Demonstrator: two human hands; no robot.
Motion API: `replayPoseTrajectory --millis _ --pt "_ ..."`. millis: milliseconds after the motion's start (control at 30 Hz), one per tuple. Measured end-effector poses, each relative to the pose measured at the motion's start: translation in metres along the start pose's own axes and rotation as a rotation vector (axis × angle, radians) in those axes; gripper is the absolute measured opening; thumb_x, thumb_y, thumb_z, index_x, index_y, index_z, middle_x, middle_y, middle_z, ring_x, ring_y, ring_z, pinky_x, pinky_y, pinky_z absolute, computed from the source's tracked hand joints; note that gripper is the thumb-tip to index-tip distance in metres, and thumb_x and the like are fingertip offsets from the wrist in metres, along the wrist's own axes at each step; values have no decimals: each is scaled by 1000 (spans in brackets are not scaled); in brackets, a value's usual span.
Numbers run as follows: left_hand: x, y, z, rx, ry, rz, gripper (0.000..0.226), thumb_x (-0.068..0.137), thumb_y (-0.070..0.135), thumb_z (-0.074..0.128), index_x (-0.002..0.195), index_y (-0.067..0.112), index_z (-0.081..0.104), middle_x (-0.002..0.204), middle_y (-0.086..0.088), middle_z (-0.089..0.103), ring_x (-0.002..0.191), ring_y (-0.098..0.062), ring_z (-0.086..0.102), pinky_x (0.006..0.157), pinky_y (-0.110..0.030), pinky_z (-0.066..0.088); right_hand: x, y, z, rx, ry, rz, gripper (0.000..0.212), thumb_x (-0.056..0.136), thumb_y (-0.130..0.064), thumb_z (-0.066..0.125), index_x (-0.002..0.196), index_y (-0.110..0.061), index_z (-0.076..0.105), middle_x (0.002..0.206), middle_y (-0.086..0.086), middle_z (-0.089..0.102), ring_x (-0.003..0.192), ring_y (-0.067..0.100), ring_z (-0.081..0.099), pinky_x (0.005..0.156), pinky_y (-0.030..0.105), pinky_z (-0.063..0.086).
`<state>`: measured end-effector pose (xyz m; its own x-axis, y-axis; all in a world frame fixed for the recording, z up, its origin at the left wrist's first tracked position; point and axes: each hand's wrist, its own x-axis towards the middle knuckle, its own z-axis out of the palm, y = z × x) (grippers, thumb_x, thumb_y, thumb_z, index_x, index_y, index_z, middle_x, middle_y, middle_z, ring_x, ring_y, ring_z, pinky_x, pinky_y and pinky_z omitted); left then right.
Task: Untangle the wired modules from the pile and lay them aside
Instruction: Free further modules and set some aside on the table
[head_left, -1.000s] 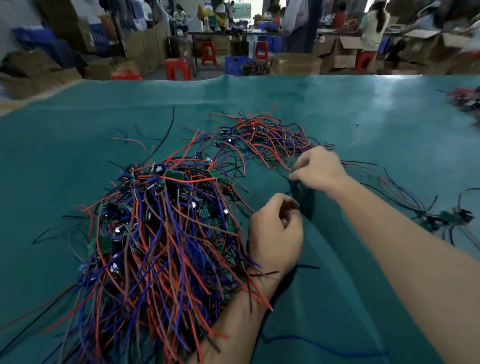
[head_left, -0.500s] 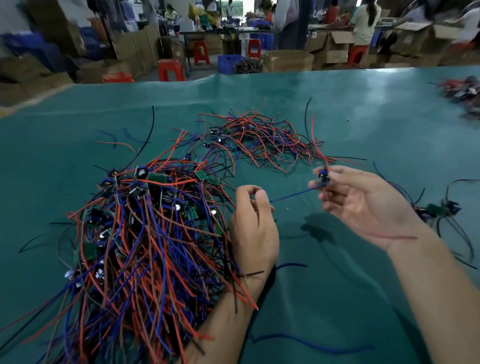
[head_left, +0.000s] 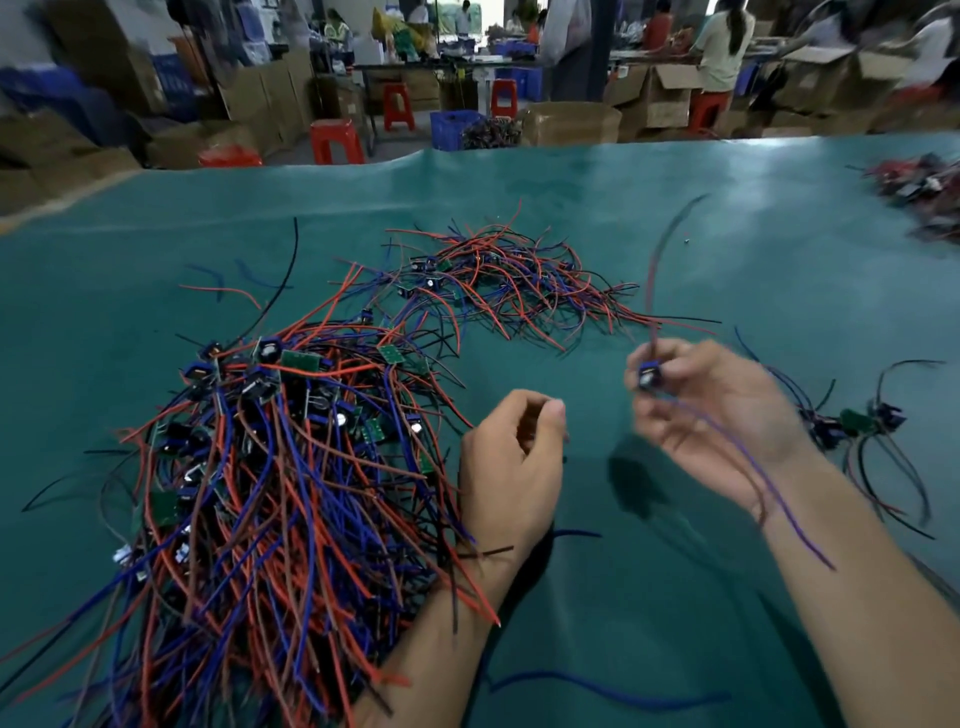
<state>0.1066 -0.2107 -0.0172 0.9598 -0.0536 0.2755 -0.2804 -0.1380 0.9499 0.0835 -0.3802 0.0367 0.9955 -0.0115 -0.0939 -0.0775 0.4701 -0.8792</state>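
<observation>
My right hand (head_left: 722, 415) is up off the table, palm turned toward me, thumb and fingertips pinching one small blue wired module (head_left: 649, 375) — it sits right at my fingertips, blurred. A reddish lead rises from it toward the far side, and a purple-blue lead (head_left: 769, 493) trails down across my palm and past my wrist. My left hand (head_left: 511, 462) hovers just beside it, fingers curled in loosely toward the thumb, nothing visible between them; its wrist lies against the edge of the big pile (head_left: 270, 478). That pile is a thick tangle of red, blue and black wires with green boards and dark blue parts showing near its top, and a few stray ends cross my left forearm. Further out, toward the middle of the teal table cover (head_left: 675, 208), lies a second, thinner tangle (head_left: 498, 280). Off to my right, near my right hand, a few modules (head_left: 857, 423) lie apart with black and red leads spread out. At the far right edge — another dark heap (head_left: 924, 192), too blurred to read.
</observation>
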Motion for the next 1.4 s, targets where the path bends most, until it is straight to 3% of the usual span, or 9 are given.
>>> replayPoseTrajectory --millis 100,267,433,500,700,933,1100,1233,1400 --pt "1 -4 1 28 -52 74 44 91 55 50 83 16 69 68 1 70 64 -23 66 62 -43 54 5 20 15 -230 30 22 15 70 -12 70 83 -15 76 79 8 69 55 16 63 47 22 49" --pt "4 -9 0 6 -65 35 28 89 32 53 98 13 72 80 5 74 73 -12 70 70 -43 59 8 31 23 -286 67 -38 20 69 -18 78 90 -18 79 88 9 73 62 19 70 58 26 59" --pt "3 -6 0 -22 -82 18 15 92 13 59 87 23 68 66 10 68 59 -4 60 63 -30 55 8 27 22 -310 121 -94 21 68 -24 80 86 -12 79 86 10 76 64 18 69 54 21 53" --pt "3 -5 0 -16 -75 25 13 92 18 60 81 23 67 61 9 65 55 -3 58 59 -28 51 8 27 21 -317 150 -140 21 69 -24 79 84 -11 79 84 9 75 66 15 66 55 21 50" --pt "2 -3 1 -42 -48 1 26 81 38 67 90 13 71 78 -3 73 73 -28 67 71 -44 57 10 36 26 -194 151 -180 9 67 -13 79 75 -9 78 84 14 75 71 19 69 67 26 60" --pt "5 -4 0 -80 2 -30 19 78 29 67 90 15 72 81 -2 75 69 -13 64 74 -46 58 9 39 30 -253 165 -212 6 75 -4 79 73 -10 78 82 16 77 68 20 72 64 25 59" --pt "3 -1 -1 -87 69 -30 15 76 21 57 82 19 70 73 -11 71 68 -33 65 68 -42 55 10 38 29 -465 183 -330 17 78 -5 83 70 -20 81 81 5 78 70 10 68 67 18 53" --pt "3 -4 -2 21 14 41 18 89 22 58 87 13 74 71 -5 70 62 -23 58 64 -39 49 10 34 22 -494 219 -325 12 85 -16 80 75 -23 81 78 6 77 69 12 64 58 20 48" --pt "2 -4 -1 67 -102 72 18 94 9 63 81 14 75 70 0 71 61 -3 54 63 -30 46 14 27 14 -546 395 -465 26 85 -7 80 65 -22 73 64 -8 67 62 8 54 52 19 44"
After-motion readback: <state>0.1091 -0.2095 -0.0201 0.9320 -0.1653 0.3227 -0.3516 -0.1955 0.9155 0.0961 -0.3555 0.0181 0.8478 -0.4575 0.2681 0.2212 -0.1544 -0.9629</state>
